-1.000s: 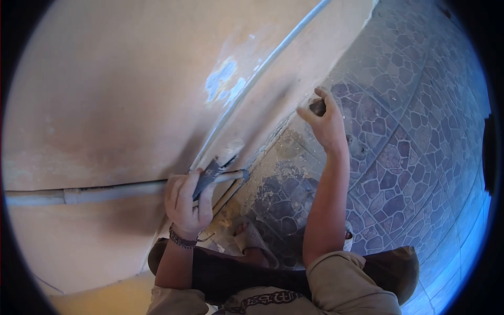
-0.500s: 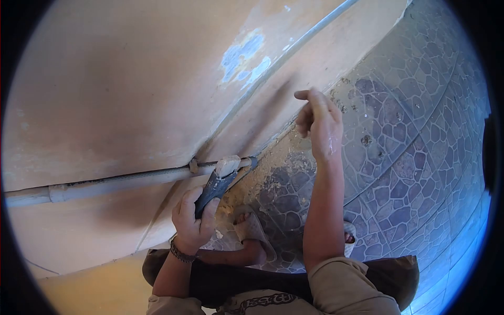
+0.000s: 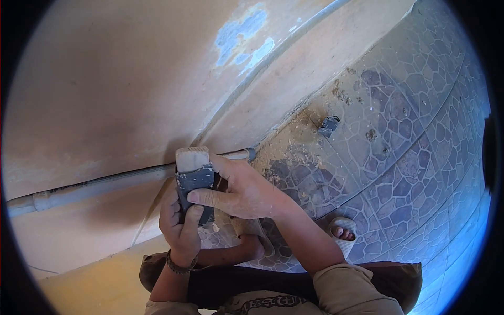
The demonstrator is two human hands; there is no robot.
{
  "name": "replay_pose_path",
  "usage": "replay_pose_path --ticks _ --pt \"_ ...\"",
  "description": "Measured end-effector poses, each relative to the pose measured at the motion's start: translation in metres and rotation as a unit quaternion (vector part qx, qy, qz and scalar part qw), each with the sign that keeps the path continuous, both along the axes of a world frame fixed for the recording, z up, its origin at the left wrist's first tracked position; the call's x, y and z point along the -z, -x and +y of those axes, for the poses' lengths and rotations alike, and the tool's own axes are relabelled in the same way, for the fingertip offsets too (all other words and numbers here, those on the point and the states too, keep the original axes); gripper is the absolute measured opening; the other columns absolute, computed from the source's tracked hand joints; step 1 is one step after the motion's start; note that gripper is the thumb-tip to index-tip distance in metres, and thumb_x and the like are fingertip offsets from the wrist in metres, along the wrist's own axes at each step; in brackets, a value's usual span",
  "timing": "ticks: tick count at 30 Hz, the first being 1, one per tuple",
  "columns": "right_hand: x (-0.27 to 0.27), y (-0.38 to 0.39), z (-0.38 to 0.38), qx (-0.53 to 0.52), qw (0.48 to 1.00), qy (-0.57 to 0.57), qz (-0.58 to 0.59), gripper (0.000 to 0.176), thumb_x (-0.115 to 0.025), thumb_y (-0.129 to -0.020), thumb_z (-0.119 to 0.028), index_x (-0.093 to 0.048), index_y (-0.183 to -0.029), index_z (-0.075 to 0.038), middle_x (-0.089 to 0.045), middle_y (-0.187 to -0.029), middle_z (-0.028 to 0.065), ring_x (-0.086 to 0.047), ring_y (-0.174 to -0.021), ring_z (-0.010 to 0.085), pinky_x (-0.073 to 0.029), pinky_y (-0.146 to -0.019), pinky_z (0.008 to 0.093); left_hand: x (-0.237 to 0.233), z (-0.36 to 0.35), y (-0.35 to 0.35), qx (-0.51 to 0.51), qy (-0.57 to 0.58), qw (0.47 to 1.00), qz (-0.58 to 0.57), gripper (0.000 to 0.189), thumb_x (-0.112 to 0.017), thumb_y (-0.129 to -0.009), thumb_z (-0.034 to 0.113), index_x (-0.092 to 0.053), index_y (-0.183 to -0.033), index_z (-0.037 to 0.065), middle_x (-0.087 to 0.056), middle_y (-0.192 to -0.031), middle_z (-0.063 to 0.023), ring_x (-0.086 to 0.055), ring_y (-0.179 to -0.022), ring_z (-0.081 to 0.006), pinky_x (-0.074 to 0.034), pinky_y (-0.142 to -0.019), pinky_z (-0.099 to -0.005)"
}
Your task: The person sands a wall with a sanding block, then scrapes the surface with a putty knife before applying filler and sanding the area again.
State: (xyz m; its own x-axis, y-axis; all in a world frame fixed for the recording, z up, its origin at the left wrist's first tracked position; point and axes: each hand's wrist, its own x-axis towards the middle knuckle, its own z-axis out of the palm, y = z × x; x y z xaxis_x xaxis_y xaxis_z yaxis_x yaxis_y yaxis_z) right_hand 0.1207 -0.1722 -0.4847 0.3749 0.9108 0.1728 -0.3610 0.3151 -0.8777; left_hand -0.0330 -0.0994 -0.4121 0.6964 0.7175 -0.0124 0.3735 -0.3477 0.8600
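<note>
A pale block wrapped in a dark sheet, which looks like a sanding block, is held upright in front of the wall. Its bare pale end points up, away from my body. My left hand is closed around the lower left of it, thumb on the front. From the right side my right hand grips it too, thumb across the dark wrap and fingers partly hidden behind. On the floor, a small dark curled piece lies by the wall's foot, apart from both hands.
A pipe runs along the wall behind my hands. Peeled blue-white patches show higher up. Debris is scattered along the edge of the stone-patterned floor. My sandalled feet are below.
My right hand has come down and left from over the floor and taken hold of the block beside my left hand. The small dark piece on the floor is now visible.
</note>
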Motion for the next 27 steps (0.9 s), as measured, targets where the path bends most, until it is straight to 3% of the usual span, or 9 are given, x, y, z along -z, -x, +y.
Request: replay_pose_path --ticks 8,10,13,15,18,21,23,25,27 --pt "-0.005 0.022 0.009 0.226 0.929 -0.042 0.290 0.037 -0.058 -0.094 -0.019 -0.043 -0.123 -0.004 -0.060 -0.094 0.0087 -0.062 -0.079 0.0172 -0.052 -0.066 0.0289 -0.004 -0.008 -0.003 0.055 0.035 0.997 0.042 0.054 -0.060 -0.086 0.005 -0.036 -0.133 -0.004 -0.060 -0.096 -0.0122 -0.058 -0.077 -0.0104 -0.050 -0.061 -0.0214" --pt "0.000 -0.001 0.001 0.344 0.910 0.009 0.232 0.034 -0.057 -0.093 -0.022 -0.042 -0.119 -0.005 -0.059 -0.091 0.0088 -0.063 -0.071 0.0175 -0.053 -0.059 0.0297 -0.002 -0.006 0.000 0.065 0.013 0.997 0.040 0.054 -0.060 -0.086 0.005 -0.036 -0.133 -0.003 -0.060 -0.094 -0.0121 -0.057 -0.074 -0.0100 -0.049 -0.062 -0.0211" --pt "-0.034 -0.047 -0.043 0.524 0.817 0.115 0.213 0.036 -0.057 -0.092 -0.033 -0.049 -0.110 -0.003 -0.059 -0.089 0.0107 -0.063 -0.064 0.0181 -0.054 -0.057 0.0312 -0.004 -0.001 0.007 0.043 -0.021 0.997 0.060 0.054 -0.060 -0.086 0.006 -0.037 -0.134 -0.004 -0.060 -0.092 -0.0111 -0.056 -0.072 -0.0092 -0.048 -0.065 -0.0211" --pt "-0.032 -0.052 -0.060 0.578 0.722 -0.012 0.380 0.038 -0.055 -0.091 -0.040 -0.052 -0.103 -0.004 -0.062 -0.087 0.0133 -0.063 -0.061 0.0178 -0.054 -0.057 0.0290 -0.006 0.002 0.010 0.034 -0.018 0.998 0.059 0.053 -0.059 -0.087 0.006 -0.037 -0.133 -0.004 -0.060 -0.091 -0.0105 -0.056 -0.073 -0.0089 -0.048 -0.067 -0.0213" --pt "-0.009 -0.041 -0.033 0.504 0.847 -0.138 0.097 0.030 -0.055 -0.092 -0.029 -0.051 -0.102 -0.001 -0.063 -0.082 0.0181 -0.064 -0.067 0.0263 -0.052 -0.057 0.0359 -0.007 0.001 0.005 0.024 -0.008 0.998 0.049 0.051 -0.059 -0.087 0.005 -0.038 -0.133 -0.004 -0.061 -0.090 -0.0101 -0.056 -0.073 -0.0085 -0.047 -0.069 -0.0210" --pt "-0.017 -0.033 -0.009 0.458 0.872 0.170 -0.022 0.026 -0.053 -0.094 -0.021 -0.045 -0.104 0.001 -0.062 -0.076 0.0182 -0.061 -0.059 0.0316 -0.048 -0.053 0.0416 -0.010 -0.001 0.003 0.051 -0.044 0.997 0.034 0.049 -0.058 -0.087 0.004 -0.039 -0.132 -0.004 -0.062 -0.088 -0.0100 -0.056 -0.073 -0.0083 -0.046 -0.069 -0.0203" --pt "-0.023 -0.050 -0.034 0.496 0.858 0.103 0.085 0.022 -0.053 -0.096 -0.023 -0.044 -0.102 -0.004 -0.059 -0.072 0.0086 -0.056 -0.054 0.0149 -0.047 -0.046 0.0319 -0.016 0.000 0.007 0.071 -0.067 0.995 0.032 0.048 -0.059 -0.087 0.004 -0.040 -0.131 -0.004 -0.062 -0.087 -0.0098 -0.056 -0.072 -0.0081 -0.045 -0.069 -0.0200" --pt "-0.054 -0.055 -0.048 0.528 0.821 0.001 0.217 0.019 -0.052 -0.095 -0.022 -0.047 -0.103 -0.005 -0.057 -0.069 0.0043 -0.055 -0.053 0.0107 -0.046 -0.045 0.0243 -0.018 0.001 0.002 0.085 -0.084 0.993 0.004 0.048 -0.059 -0.087 0.003 -0.041 -0.131 -0.004 -0.062 -0.086 -0.0095 -0.055 -0.072 -0.0079 -0.045 -0.068 -0.0199" --pt "-0.054 -0.038 -0.031 0.531 0.835 0.042 0.137 0.022 -0.054 -0.093 -0.023 -0.048 -0.104 -0.005 -0.058 -0.068 0.0046 -0.057 -0.054 0.0110 -0.048 -0.045 0.0242 -0.017 0.003 -0.002 0.071 -0.081 0.994 0.010 0.047 -0.060 -0.087 0.004 -0.043 -0.130 -0.004 -0.062 -0.084 -0.0089 -0.054 -0.070 -0.0076 -0.044 -0.067 -0.0199"
